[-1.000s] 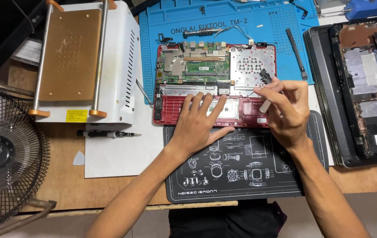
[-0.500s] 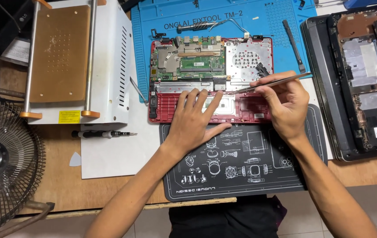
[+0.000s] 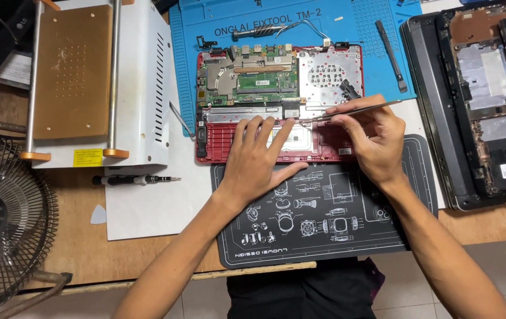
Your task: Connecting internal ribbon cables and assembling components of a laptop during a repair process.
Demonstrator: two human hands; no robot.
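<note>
I see the opened red laptop [image 3: 276,100] lying across the blue silicone mat [image 3: 347,35] and a black printed mat [image 3: 324,218] on the wooden tabletop [image 3: 70,248] — my left hand [image 3: 259,162] rests flat, fingers spread, on its ribbed red shell. My right hand [image 3: 371,139] has its grip pinched around thin metal tweezers [image 3: 353,111], tips at the board's lower edge. A white boxy machine [image 3: 111,82] with a brown plate, a wire fan [image 3: 5,212] and a second gutted grey laptop [image 3: 477,100] flank it — a black screwdriver [image 3: 132,179] lies on white paper.

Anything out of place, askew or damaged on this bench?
Nothing looks spilled or broken. The red laptop base lies open with its board exposed, the left hand pressing it flat and the right hand holding tweezers. A second opened laptop sits at right.
</note>
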